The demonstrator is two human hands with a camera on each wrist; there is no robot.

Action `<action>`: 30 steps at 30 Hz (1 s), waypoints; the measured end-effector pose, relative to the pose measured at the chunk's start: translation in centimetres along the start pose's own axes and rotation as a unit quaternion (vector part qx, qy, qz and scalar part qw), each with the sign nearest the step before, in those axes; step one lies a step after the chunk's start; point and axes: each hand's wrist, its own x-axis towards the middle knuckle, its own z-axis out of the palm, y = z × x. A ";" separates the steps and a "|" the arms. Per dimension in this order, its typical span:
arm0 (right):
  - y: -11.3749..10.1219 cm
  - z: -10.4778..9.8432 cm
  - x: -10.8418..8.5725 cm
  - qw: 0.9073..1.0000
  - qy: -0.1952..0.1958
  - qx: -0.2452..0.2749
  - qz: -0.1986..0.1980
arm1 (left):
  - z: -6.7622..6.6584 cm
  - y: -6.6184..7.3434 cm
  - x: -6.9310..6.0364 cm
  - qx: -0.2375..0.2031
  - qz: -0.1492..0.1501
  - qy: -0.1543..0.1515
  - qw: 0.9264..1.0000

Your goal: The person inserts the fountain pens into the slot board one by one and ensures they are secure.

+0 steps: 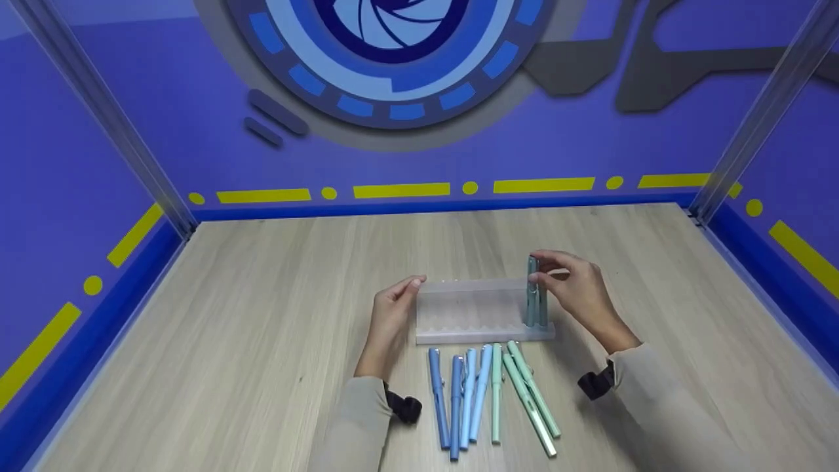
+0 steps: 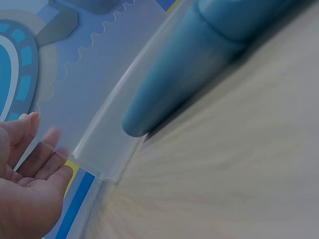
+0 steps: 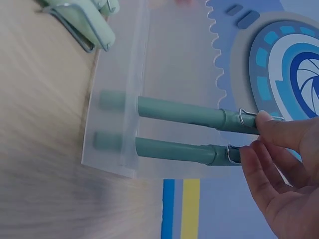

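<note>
A translucent pen rack (image 1: 468,308) with a notched top edge stands on the table. My left hand (image 1: 391,314) holds its left side; in the left wrist view some fingers (image 2: 37,158) show through the clear panel. At the rack's right end two dark green pens stand upright side by side. My right hand (image 1: 580,288) pinches the upper part of the inner green pen (image 3: 174,109). Beside it, the outer green pen (image 3: 174,148) sits in the rack's base, close to my fingertips.
In front of the rack lie several capped pens: darker blue pens (image 1: 439,400), light blue pens (image 1: 482,393), and light green pens (image 1: 496,400). Purple-blue panels (image 1: 164,131) border the wooden table (image 1: 275,314) at the back and sides.
</note>
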 end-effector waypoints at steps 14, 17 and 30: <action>0.3 -0.2 0.9 0.988 0.036 -0.083 -0.123 | -0.1 -0.5 0.3 0.001 0.004 0.000 1.000; 0.5 -0.2 1.2 0.985 0.030 -0.093 -0.144 | -0.1 -0.5 0.3 0.005 0.006 -0.001 1.000; 1.1 -0.1 2.0 0.983 0.007 -0.107 -0.148 | -0.1 -0.3 0.1 0.011 -0.002 -0.002 1.000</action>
